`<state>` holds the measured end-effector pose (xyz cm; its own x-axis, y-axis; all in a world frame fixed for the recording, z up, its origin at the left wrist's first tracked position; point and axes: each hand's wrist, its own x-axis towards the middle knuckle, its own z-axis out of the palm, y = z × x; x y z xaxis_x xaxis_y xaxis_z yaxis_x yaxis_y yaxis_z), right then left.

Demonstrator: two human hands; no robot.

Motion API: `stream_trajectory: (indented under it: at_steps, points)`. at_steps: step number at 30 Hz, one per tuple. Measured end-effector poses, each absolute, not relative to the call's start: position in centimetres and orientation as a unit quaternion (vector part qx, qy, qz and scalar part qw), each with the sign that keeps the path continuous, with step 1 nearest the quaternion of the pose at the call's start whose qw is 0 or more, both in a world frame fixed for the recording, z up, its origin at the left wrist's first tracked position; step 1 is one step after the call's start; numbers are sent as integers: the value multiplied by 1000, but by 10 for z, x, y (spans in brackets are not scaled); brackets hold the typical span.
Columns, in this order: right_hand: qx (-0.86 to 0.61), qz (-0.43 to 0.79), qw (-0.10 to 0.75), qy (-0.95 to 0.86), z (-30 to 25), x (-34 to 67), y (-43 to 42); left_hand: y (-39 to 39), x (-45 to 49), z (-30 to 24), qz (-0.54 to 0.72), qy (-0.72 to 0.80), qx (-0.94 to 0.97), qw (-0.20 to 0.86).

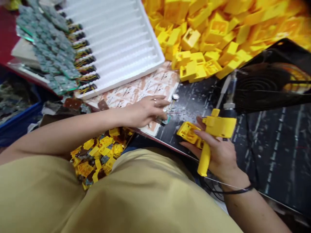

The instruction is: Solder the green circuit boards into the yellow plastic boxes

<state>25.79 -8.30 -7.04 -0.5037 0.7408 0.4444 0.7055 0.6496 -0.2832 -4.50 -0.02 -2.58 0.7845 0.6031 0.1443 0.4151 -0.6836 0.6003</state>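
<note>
My left hand is palm down at the edge of the bench, its outer fingers stretched out. Its lower fingertips close on a small green circuit board, largely hidden beneath them. Thin wires run from the board toward a round silvery disc on the dark bench top. In my right hand is a yellow soldering gun, its metal tip end pointing away from me and solder wire trailing from its handle. The same hand's fingers also hold a yellow plastic housing, hollow side up.
A white foam tray stands at the back left, with grey-green circuit boards and wired parts along its side. Yellow housings are heaped at the back. A black coil stand is at the right. More yellow pieces lie below my left arm.
</note>
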Motion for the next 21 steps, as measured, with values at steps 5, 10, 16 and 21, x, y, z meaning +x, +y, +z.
stream_trajectory:
  at_steps: [5, 10, 16, 21]
  points:
    - [-380, 28, 305, -873, -52, 253, -79, -15, -48, -1, 168, 399, 884, 176]
    - [-376, 0, 317, -871, -40, 250, -82, -12, 4, 8, 87, 440, 893, 36]
    - [-405, -38, 341, -847, -25, 258, -90, 3, 20, -7, 17, 410, 909, 71]
    - [-428, 10, 357, -830, -12, 279, -114, -1, 5, -11, 109, 390, 884, 233]
